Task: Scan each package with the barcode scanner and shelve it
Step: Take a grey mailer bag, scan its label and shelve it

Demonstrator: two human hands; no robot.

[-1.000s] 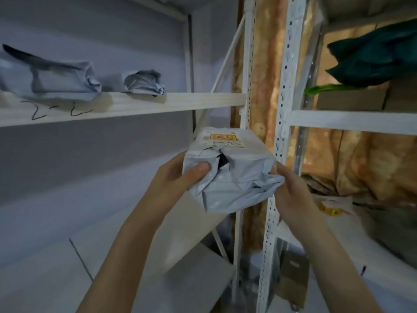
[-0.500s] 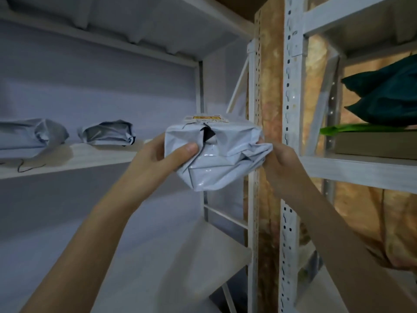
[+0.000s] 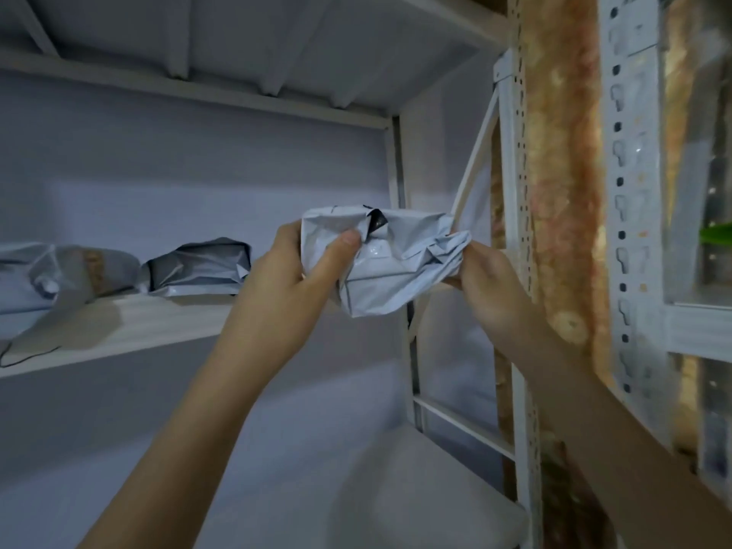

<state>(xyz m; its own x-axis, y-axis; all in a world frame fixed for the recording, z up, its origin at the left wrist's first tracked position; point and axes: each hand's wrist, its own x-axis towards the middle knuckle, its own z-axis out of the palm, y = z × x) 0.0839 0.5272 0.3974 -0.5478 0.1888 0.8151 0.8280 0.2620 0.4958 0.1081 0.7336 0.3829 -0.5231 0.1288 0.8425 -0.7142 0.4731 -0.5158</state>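
At shelf height, level with its front edge, the grey package is gripped between 2 hands: left hand clamped on its left end, right hand pinching the crumpled right end. Its long axis is judged parallel to the edge, with bare board just beyond, right of 2 shelved parcels.

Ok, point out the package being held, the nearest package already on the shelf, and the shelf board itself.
held package (image 3: 390, 267): head view, on its crumpled front face.
dark grey package (image 3: 198, 267): head view, on its glossy front side.
shelf board (image 3: 130, 330): head view, on the bare front edge.
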